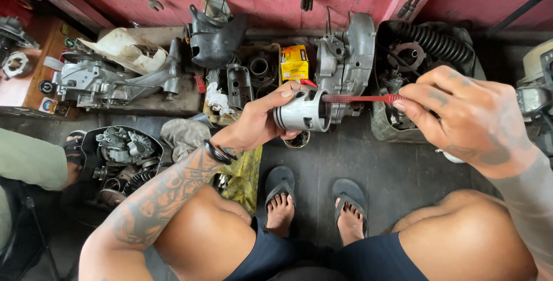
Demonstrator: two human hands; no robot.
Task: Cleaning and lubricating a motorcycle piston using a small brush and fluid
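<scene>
Brushing stage, by the look of it: left hand [253, 121] clenched around a silver piston [302, 111], held on its side in the air above the floor, open skirt end turned toward the right hand. Right hand [466, 117] pinching the handle of a red toothbrush [360, 98], whose head end reaches into the piston's open end. Judged step: scrubbing the inside of the piston; continuing would call for turning the piston in the left hand so fresh wall meets the bristles, with the brush kept level.

Containers and contents:
- Black tub [429, 42], far right of the floor by the red wall: coiled ribbed hose, a round plate, small dark metal parts.
- Open box or tray [247, 79], middle of the floor by the wall: grey castings, a round dark part, a white rag [218, 99] at its left side.
- Yellow carton [294, 62], standing beside that tray; contents not visible.
- Black basin [118, 160], left of the floor beside the person's left knee: gears, springs, oily engine pieces.

Loose items: grey engine casing [345, 56] upright behind the piston; a larger engine casing [109, 79] at the far left; yellow cloth [245, 174] on the floor; another person's sleeve [29, 160] at the left edge.
</scene>
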